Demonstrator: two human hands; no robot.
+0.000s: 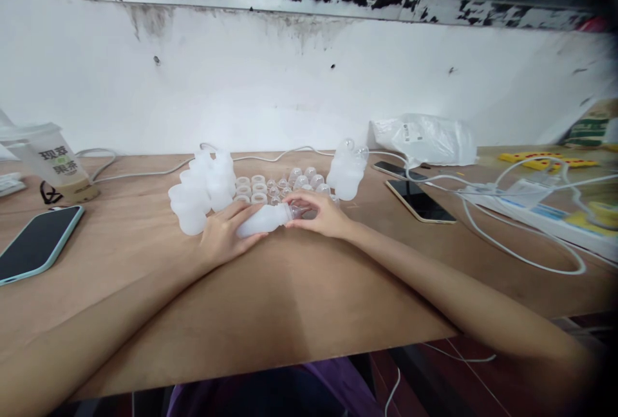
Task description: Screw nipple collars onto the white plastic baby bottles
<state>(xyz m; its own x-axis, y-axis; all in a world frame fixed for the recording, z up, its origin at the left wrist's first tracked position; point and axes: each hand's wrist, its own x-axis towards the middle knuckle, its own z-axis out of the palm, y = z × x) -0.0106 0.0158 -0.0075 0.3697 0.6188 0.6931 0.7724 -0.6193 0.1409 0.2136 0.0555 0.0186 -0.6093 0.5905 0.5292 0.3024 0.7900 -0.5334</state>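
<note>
Gripping the probably light, slippery bottle [263, 221] mid-frame by its body is the left hand [223, 235]; the right hand [324, 213] pinches its clear top [295, 212].

hands [275, 224] w/ white bottle [263, 221], rings [259, 186] behind, phone [419, 201] on R

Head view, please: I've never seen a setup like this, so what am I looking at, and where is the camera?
There's no robot here, just a person working with two bare hands. The only picture comes from a camera worn on the head, looking forward and down. The left hand holds a cloudy white bottle sideways; the right hand has its fingers around a clear piece at the bottle's neck. Beyond them, the brown table bears more white bottles, pale rings and clear domed pieces. Farther out are phones, a drink cup, a plastic bag and white cables.
</note>
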